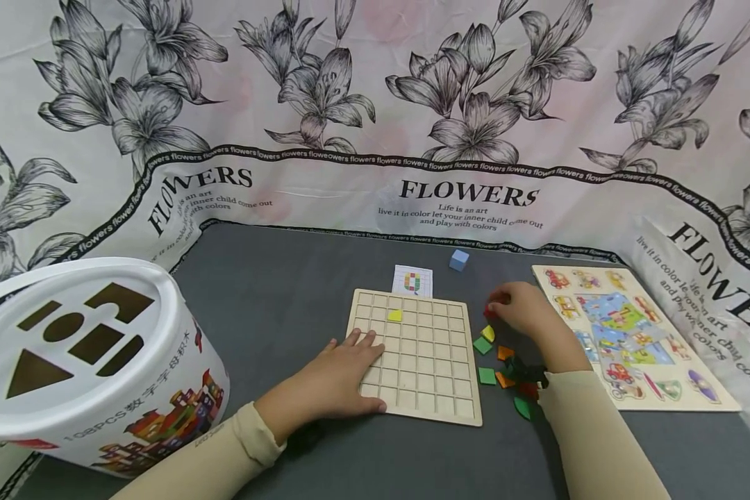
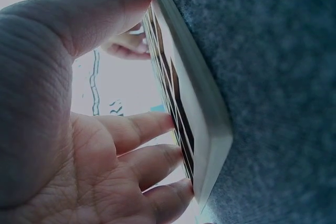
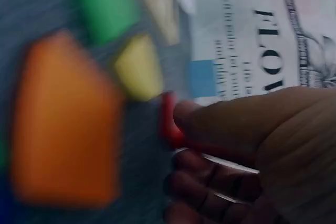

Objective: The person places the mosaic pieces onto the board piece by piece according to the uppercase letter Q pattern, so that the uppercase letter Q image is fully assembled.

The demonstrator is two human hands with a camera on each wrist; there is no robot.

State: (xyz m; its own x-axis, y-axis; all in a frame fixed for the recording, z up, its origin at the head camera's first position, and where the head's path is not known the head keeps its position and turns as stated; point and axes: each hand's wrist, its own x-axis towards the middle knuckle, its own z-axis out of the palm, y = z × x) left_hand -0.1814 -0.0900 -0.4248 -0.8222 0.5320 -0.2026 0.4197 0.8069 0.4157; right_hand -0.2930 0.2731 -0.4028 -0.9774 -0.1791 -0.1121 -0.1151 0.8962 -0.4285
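A wooden grid board point(image 1: 419, 354) lies flat on the dark tabletop, with one yellow square tile point(image 1: 394, 316) in a cell of its upper part. My left hand point(image 1: 344, 375) rests spread on the board's left side, and in the left wrist view its fingertips point(image 2: 167, 121) touch the board's edge. To the right of the board my right hand point(image 1: 521, 309) pinches a red block point(image 3: 170, 124) between thumb and fingers. Close by lie a yellow piece point(image 1: 488, 333), green pieces point(image 1: 482, 346) and orange pieces point(image 1: 505, 353). A small pattern card point(image 1: 412, 280) sits just behind the board.
A large white bucket point(image 1: 100, 347) with shaped holes in its lid stands at the left. A picture puzzle board point(image 1: 637, 333) lies at the right. Near the back is a blue cube point(image 1: 459, 260). Flower-printed cloth point(image 1: 325, 187) hangs behind the table.
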